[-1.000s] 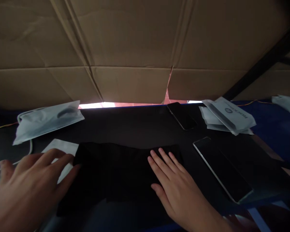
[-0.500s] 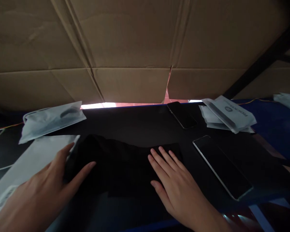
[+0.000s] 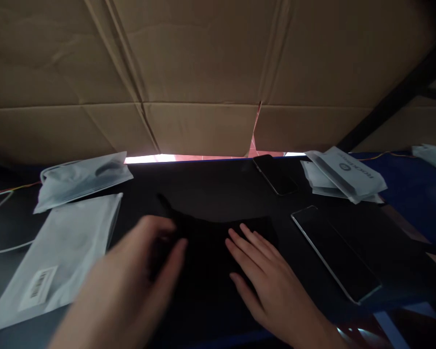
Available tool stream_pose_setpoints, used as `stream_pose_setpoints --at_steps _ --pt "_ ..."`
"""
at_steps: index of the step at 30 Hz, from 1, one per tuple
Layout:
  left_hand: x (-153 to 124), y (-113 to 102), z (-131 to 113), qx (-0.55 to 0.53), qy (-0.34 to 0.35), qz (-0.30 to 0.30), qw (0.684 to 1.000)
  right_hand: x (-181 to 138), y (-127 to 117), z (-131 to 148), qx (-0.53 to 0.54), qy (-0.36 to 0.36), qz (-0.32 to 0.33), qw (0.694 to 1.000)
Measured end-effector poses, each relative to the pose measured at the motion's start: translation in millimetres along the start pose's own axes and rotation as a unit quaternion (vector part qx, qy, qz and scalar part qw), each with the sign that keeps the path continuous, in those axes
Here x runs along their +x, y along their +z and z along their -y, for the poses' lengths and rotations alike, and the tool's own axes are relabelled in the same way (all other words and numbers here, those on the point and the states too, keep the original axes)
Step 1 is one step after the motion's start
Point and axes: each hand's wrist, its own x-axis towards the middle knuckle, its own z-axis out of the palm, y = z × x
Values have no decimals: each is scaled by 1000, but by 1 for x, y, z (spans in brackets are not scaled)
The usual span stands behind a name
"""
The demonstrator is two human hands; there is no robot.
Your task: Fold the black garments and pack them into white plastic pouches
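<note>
A black cloth [image 3: 207, 252] lies on the dark tabletop in front of me; its folds are hard to make out in the dim light. At its left end, my left hand [image 3: 138, 271], blurred by motion, has its fingers curled round the fabric, and a corner sticks up beyond the fingertips. My right hand [image 3: 265, 271] lies flat on the right part of the cloth, fingers stretched out. To the right of that hand is a large phone [image 3: 336, 254] with a dark screen.
A white zip bag with a label [image 3: 70, 242] lies at the left, with another filled bag [image 3: 85, 179] behind it. A smaller phone [image 3: 274, 174] and several white pouches [image 3: 349, 174] lie farther back. Cardboard [image 3: 203, 63] stands upright behind the black table surface [image 3: 189, 179].
My left hand has moved right and closed on the cloth, bringing its left end inward. The labelled bag is now less covered. My right hand has stayed flat in nearly the same place.
</note>
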Motion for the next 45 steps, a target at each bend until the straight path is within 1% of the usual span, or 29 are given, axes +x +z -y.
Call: stream_pose_setpoints --at_steps 2,3,4,6,7,8,10,12,13,14,15,17,18,19,20,21,22,24,27,29,31,33,36,38,39,40,42,44,45 --pt "-1 11 -26 -65 71 60 994 -4 -2 0 17 -10 -32 999" --pt "-1 16 -31 -90 102 73 988 -7 -3 0 25 -10 -47 999" --pt "-1 20 -32 -98 124 73 985 -10 -4 -1 34 -7 -60 998" --pt "-1 25 -21 -54 171 33 983 -15 -6 -2 47 13 -86 995" --pt "-1 28 -12 -7 199 17 980 -18 -6 -3 51 24 -98 994" --pt "-1 31 -3 42 230 14 972 -20 -6 -4 50 33 -110 992" --pt "-2 39 14 119 285 47 950 -22 -5 -6 30 48 -125 991" --pt "-5 45 24 153 317 94 931 -23 -3 -8 -2 68 -113 991" --pt "-6 46 27 156 321 108 928 -22 -2 -9 -14 78 -95 992" --pt "-8 45 29 150 313 108 932 -22 -1 -10 -20 87 -70 994" --pt "-9 43 31 139 292 94 942 -21 0 -11 -21 93 -42 995" --pt "-11 34 38 125 198 39 972 -21 -1 -13 -16 93 9 996" --pt "-11 30 42 129 138 11 982 -21 -1 -14 -15 90 27 995" --pt "-12 26 47 140 81 -2 987 -21 -2 -15 -15 88 38 995" --pt "-13 24 52 151 37 -2 988 -21 -3 -15 -17 88 43 995" --pt "-15 23 57 158 11 11 987 -22 -3 -16 -19 87 44 995" --pt "-17 24 60 155 5 26 988 -22 -3 -16 -20 87 43 995" --pt "-22 28 59 132 28 46 990 -23 -3 -16 -19 86 42 995" --pt "-26 34 43 98 61 65 991 -24 -3 -14 -6 90 41 995" --pt "-25 34 30 70 42 66 994 -25 -4 -13 14 97 34 995" --pt "-22 33 25 51 1 40 998 -26 -6 -12 41 112 11 993" --pt "-18 32 29 39 -36 15 998 -29 -8 -12 71 139 -34 987" --pt "-10 28 45 -13 -56 29 998 -34 -9 -14 113 190 -99 970" --pt "-4 20 49 -57 -55 38 996 -35 -8 -15 136 213 -106 962" --pt "-2 15 47 -63 -49 33 996 -35 -8 -15 144 218 -99 960" --pt "1 10 41 -56 -37 21 998 -35 -7 -15 149 220 -89 960" --pt "4 3 18 -10 10 -14 1000 -35 -6 -16 154 217 -73 961" --pt "6 6 -16 18 98 -33 994 -36 -6 -17 155 216 -73 961" --pt "6 11 -33 10 156 -28 987 -36 -5 -17 155 215 -79 961"
